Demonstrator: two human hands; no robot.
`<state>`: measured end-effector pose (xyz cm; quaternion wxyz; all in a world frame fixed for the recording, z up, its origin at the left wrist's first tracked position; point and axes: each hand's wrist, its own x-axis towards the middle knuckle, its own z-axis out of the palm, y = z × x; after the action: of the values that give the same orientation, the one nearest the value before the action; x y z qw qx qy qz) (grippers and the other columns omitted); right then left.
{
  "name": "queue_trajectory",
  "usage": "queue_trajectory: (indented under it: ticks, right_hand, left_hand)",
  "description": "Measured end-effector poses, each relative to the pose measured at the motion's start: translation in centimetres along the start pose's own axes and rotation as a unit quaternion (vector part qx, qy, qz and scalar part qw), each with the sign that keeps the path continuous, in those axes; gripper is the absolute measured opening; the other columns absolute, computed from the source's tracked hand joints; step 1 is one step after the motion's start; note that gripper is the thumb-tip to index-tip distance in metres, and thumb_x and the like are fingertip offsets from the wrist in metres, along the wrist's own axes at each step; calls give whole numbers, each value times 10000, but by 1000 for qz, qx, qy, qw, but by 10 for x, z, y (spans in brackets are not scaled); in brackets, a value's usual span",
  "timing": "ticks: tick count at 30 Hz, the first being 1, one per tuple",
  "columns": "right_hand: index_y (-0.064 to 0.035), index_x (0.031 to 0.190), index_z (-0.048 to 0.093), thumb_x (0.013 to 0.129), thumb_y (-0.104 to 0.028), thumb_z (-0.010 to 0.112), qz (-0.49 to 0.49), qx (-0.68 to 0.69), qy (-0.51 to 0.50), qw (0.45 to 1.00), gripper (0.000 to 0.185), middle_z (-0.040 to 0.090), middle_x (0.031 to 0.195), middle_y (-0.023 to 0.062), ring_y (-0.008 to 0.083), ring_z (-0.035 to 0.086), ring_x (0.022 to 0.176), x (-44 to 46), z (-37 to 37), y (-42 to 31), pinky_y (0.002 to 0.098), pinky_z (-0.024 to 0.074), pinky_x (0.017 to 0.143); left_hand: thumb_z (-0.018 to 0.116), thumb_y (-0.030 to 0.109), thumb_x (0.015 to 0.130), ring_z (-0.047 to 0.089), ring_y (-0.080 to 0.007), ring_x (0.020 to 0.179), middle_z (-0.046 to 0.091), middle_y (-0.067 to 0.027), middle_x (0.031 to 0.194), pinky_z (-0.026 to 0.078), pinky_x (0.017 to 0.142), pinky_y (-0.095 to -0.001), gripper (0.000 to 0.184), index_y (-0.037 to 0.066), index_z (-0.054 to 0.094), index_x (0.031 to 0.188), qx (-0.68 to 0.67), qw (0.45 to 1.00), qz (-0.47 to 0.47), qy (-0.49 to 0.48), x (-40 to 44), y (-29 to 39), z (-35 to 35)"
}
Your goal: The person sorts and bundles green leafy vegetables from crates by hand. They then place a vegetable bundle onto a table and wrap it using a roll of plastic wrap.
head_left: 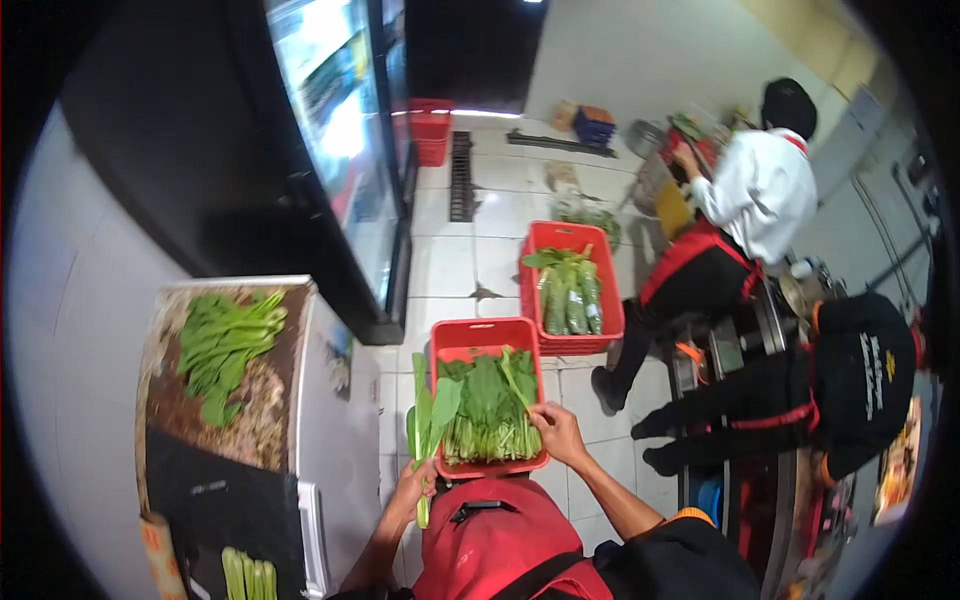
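My left hand (413, 487) is closed around a few leafy green stalks (432, 420), held upright at the left side of a red crate, leaves up and cut ends below the fist. My right hand (560, 432) is at the crate's right rim, fingers pinching the lower end of a single leafy green stalk (516, 380) that leans over the pile. Inside the red crate (485, 330) lie many leafy greens (487, 400), leaves away from me and pale stems toward me.
More greens (228, 345) lie on the worktop (268, 420) at left, and pale stalks (248, 575) on its dark mat. A second red crate (613, 330) holds bagged vegetables (572, 300). Two people, one in white (765, 195) and one in black (865, 370), stand at right. A glass-door fridge (345, 150) stands ahead.
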<state>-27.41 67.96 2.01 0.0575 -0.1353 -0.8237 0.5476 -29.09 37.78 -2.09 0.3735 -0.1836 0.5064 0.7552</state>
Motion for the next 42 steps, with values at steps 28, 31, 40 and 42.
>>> queue_trajectory:
  ticks: [28,31,40,42]
  right_hand:
    - [-24,966,679,828,-90,629,329,162,63,928,161,680,830,19,88,587,695,22,-111,129,242,457,626]
    - [20,961,668,825,-56,630,333,225,82,912,161,661,799,42,88,545,631,68,-114,121,222,443,579]
    - [19,941,650,884,-71,594,337,332,15,881,120,622,743,40,84,523,550,297,-181,187,218,418,495]
    - [-7,881,655,879,-80,594,356,342,36,869,95,579,636,19,86,479,448,373,-198,202,226,369,394]
  left_hand:
    - [525,242,935,365,-96,446,419,25,620,340,426,-268,160,97,528,1001,14,992,-17,120,108,-56,1]
    - [540,252,921,371,-114,442,429,15,628,359,421,-275,159,102,541,971,18,988,0,156,114,-58,-6]
    - [491,322,915,465,-195,582,470,-68,730,434,469,-338,290,61,536,1032,77,953,-5,294,169,-71,11]
    - [465,352,939,400,-155,484,412,-9,602,337,370,-324,281,81,539,917,50,932,25,359,192,-88,18]
